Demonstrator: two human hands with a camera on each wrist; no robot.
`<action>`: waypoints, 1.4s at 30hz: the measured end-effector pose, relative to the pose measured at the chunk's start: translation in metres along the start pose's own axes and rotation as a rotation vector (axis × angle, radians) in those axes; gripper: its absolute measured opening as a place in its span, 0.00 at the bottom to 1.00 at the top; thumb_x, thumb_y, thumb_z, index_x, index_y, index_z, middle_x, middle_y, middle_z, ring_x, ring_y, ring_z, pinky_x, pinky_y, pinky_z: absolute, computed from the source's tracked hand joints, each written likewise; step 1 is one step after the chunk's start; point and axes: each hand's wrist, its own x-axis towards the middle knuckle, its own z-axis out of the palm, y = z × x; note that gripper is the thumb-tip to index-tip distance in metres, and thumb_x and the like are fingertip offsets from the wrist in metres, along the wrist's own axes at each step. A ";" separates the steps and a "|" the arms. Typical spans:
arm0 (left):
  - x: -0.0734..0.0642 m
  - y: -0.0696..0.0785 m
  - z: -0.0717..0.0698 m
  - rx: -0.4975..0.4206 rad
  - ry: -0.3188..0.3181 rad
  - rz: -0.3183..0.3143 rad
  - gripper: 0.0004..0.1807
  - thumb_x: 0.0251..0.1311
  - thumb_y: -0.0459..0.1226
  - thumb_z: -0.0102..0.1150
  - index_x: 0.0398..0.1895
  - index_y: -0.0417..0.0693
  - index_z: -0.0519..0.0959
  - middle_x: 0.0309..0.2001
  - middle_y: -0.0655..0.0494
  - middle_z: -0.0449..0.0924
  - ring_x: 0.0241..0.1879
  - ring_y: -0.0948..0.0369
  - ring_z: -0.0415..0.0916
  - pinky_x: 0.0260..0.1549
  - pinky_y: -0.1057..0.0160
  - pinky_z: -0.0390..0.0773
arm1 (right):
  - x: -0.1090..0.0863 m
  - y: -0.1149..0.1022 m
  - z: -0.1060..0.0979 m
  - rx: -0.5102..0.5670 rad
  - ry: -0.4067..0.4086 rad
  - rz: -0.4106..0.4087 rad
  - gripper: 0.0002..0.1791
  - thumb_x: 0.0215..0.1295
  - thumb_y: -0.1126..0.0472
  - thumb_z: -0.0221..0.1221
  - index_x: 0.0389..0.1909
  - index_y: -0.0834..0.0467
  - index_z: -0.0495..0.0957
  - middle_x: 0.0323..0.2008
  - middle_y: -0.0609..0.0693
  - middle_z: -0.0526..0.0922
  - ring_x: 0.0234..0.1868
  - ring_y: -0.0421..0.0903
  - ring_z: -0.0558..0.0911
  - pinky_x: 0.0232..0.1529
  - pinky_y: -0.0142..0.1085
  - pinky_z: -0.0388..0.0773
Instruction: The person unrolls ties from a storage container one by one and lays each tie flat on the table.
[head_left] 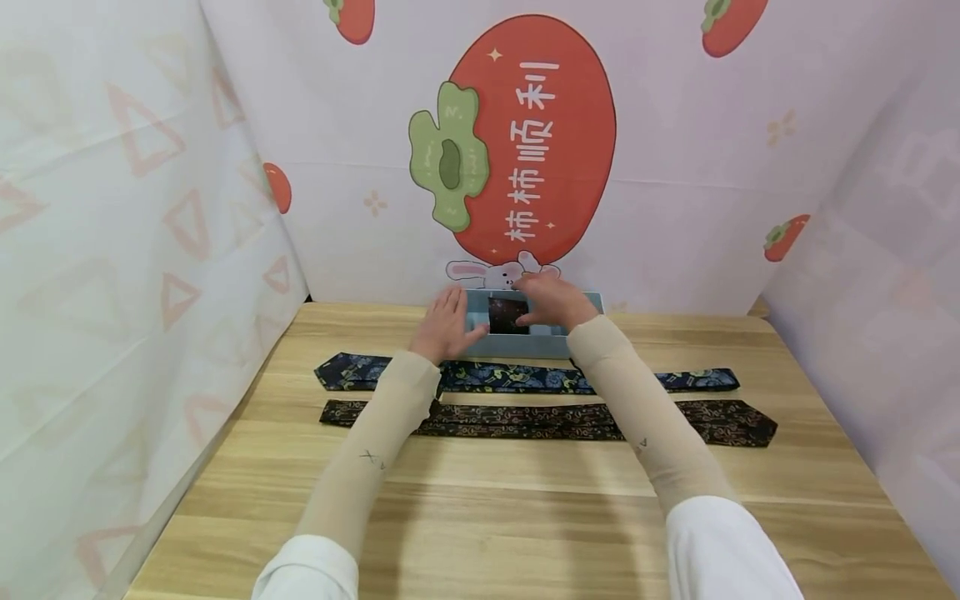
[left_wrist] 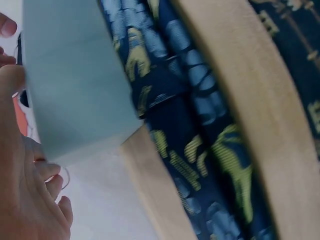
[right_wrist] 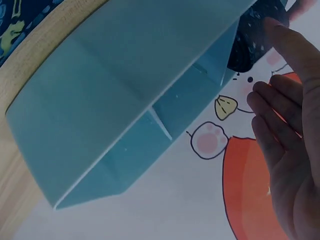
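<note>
Both my hands are at the blue-grey box [head_left: 517, 346], top centre of the frame, on the wooden bench [head_left: 487, 517]. My left hand [head_left: 444, 327] lies at the box's left end, fingers straight, thumb spread toward the rim, nothing held; whether skin meets the wall I cannot tell. My right hand [head_left: 555, 298] hangs over the box's right half, fingers relaxed and parted, gripping nothing; its thumb overlaps the dark speckled bundle [head_left: 504, 315], contact unclear. That bundle sits inside the box near its middle. In the right wrist view, a thin divider [right_wrist: 161, 123] crosses the interior. Just below the box in the frame, a navy floral tie [head_left: 517, 377] stretches sideways, pointed end at left. Below that, a blackish patterned tie [head_left: 525, 421], pointed end at right. Upper centre: white cloth [head_left: 337, 242] printed with a big red persimmon [head_left: 577, 125].
</note>
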 end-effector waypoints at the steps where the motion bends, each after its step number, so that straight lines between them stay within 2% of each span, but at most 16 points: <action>1: 0.000 0.000 0.002 -0.003 0.004 -0.005 0.52 0.78 0.64 0.40 0.86 0.35 0.42 0.87 0.40 0.39 0.87 0.46 0.38 0.86 0.47 0.44 | 0.004 -0.001 0.002 -0.005 -0.006 0.001 0.40 0.64 0.48 0.74 0.72 0.62 0.74 0.69 0.60 0.80 0.69 0.57 0.80 0.71 0.52 0.78; 5: -0.001 -0.001 0.009 0.015 0.021 -0.016 0.51 0.78 0.65 0.37 0.86 0.37 0.41 0.87 0.41 0.38 0.87 0.48 0.36 0.86 0.48 0.45 | 0.016 -0.004 0.010 -0.027 -0.023 0.016 0.40 0.62 0.47 0.75 0.70 0.61 0.76 0.65 0.59 0.83 0.65 0.55 0.82 0.70 0.50 0.79; 9: -0.002 -0.001 0.014 0.045 0.032 -0.021 0.52 0.78 0.67 0.35 0.86 0.38 0.40 0.88 0.43 0.37 0.88 0.49 0.34 0.86 0.49 0.45 | 0.024 -0.006 0.019 -0.041 -0.042 0.015 0.36 0.61 0.47 0.76 0.65 0.61 0.79 0.57 0.57 0.86 0.57 0.54 0.83 0.65 0.49 0.82; 16: -0.001 0.000 0.013 0.054 0.043 -0.032 0.51 0.78 0.67 0.35 0.86 0.38 0.41 0.88 0.43 0.39 0.88 0.49 0.36 0.86 0.50 0.46 | 0.032 -0.009 0.030 -0.020 -0.045 0.031 0.30 0.58 0.55 0.79 0.58 0.61 0.81 0.51 0.57 0.88 0.49 0.53 0.84 0.63 0.50 0.84; 21: 0.000 0.002 0.012 0.075 0.021 -0.046 0.51 0.78 0.67 0.33 0.86 0.39 0.41 0.88 0.44 0.38 0.88 0.50 0.35 0.86 0.51 0.45 | 0.037 -0.010 0.036 -0.093 -0.023 0.022 0.27 0.58 0.56 0.78 0.56 0.60 0.82 0.49 0.57 0.89 0.47 0.54 0.85 0.61 0.49 0.85; 27: -0.001 0.004 0.011 0.120 -0.005 -0.064 0.51 0.78 0.68 0.31 0.87 0.40 0.40 0.88 0.45 0.37 0.88 0.51 0.34 0.86 0.52 0.44 | 0.042 -0.012 0.044 -0.166 0.000 0.023 0.29 0.58 0.55 0.78 0.58 0.61 0.81 0.51 0.59 0.89 0.50 0.55 0.86 0.63 0.50 0.84; 34: -0.001 0.006 0.014 0.179 -0.008 -0.085 0.51 0.77 0.69 0.29 0.87 0.41 0.42 0.88 0.47 0.37 0.88 0.52 0.35 0.86 0.52 0.46 | 0.044 -0.014 0.053 -0.238 0.068 -0.004 0.28 0.59 0.55 0.78 0.57 0.62 0.82 0.50 0.58 0.89 0.48 0.55 0.87 0.63 0.49 0.84; 39: 0.002 0.007 0.016 0.173 -0.002 -0.083 0.51 0.77 0.69 0.29 0.87 0.41 0.41 0.88 0.46 0.37 0.88 0.51 0.36 0.86 0.52 0.47 | 0.044 -0.013 0.055 -0.251 0.112 -0.013 0.28 0.59 0.53 0.78 0.56 0.62 0.83 0.49 0.59 0.90 0.47 0.55 0.89 0.63 0.49 0.85; 42: 0.002 0.006 0.015 0.168 -0.002 -0.087 0.51 0.77 0.69 0.29 0.87 0.40 0.41 0.88 0.46 0.37 0.88 0.51 0.36 0.86 0.52 0.47 | 0.046 -0.011 0.057 -0.207 0.136 -0.024 0.27 0.59 0.52 0.78 0.54 0.62 0.84 0.47 0.59 0.90 0.44 0.55 0.88 0.61 0.49 0.86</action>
